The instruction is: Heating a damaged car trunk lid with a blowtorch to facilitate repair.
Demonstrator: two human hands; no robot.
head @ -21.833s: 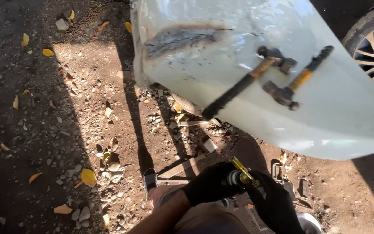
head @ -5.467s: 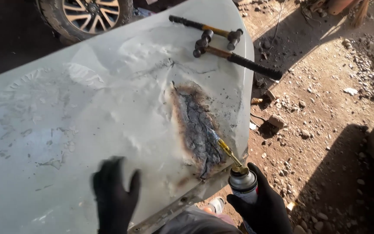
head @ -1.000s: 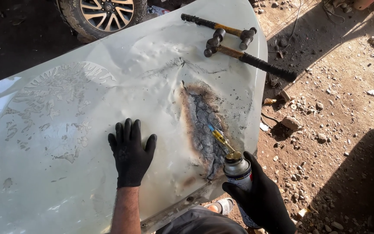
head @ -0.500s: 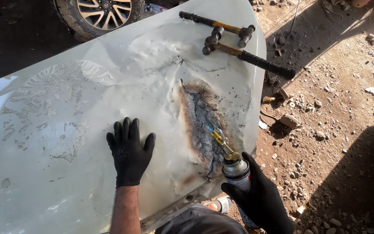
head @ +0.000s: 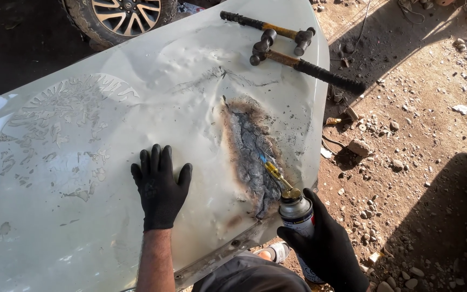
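A large pale car body panel (head: pixel 82 135) lies across the view, with a long scorched, blackened strip (head: pixel 252 154) near its right edge. My right hand (head: pixel 328 249), in a black glove, grips a gas torch canister (head: pixel 297 216) whose brass nozzle points a small blue flame at the burnt strip. My left hand (head: pixel 159 186), also gloved in black, rests flat on the panel with fingers spread, left of the burn.
Two hammers (head: pixel 285 46) lie on the panel's far right end, handles crossing. A car wheel (head: pixel 120 16) stands behind the panel. Dirt ground (head: pixel 406 135) with stones, wire and debris lies to the right. My foot shows below the panel's edge.
Almost nothing has moved in the last second: the left hand stays flat on the panel and the torch stays aimed at the burnt strip, shifting only slightly.
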